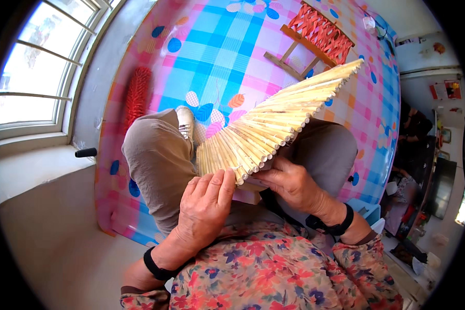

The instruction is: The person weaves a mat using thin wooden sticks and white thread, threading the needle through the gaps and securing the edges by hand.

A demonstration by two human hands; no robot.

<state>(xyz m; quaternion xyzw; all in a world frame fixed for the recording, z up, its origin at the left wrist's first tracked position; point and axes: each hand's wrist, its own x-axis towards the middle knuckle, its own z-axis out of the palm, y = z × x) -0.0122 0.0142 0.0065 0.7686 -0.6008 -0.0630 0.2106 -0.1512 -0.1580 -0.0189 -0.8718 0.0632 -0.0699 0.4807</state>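
Note:
A long, fanned mat of pale yellow reed stalks [266, 126], bound side by side, lies slanted across my bent legs in grey trousers, its far end raised at the upper right. My left hand [204, 204] grips its near left end with curled fingers over the stalk tips. My right hand [289, 186] holds it from beneath its lower edge, thumb pointing left, some fingers hidden by the stalks. A pale block, partly covered, shows between my hands under the mat.
I sit on a checked plastic-covered surface [217, 41]. A red bristly roll [137, 95] lies left, a wooden frame with red woven strips [320, 39] ahead. A barred window [33, 82] is at left. A blue container [364, 209] sits right; people [403, 191] are beyond.

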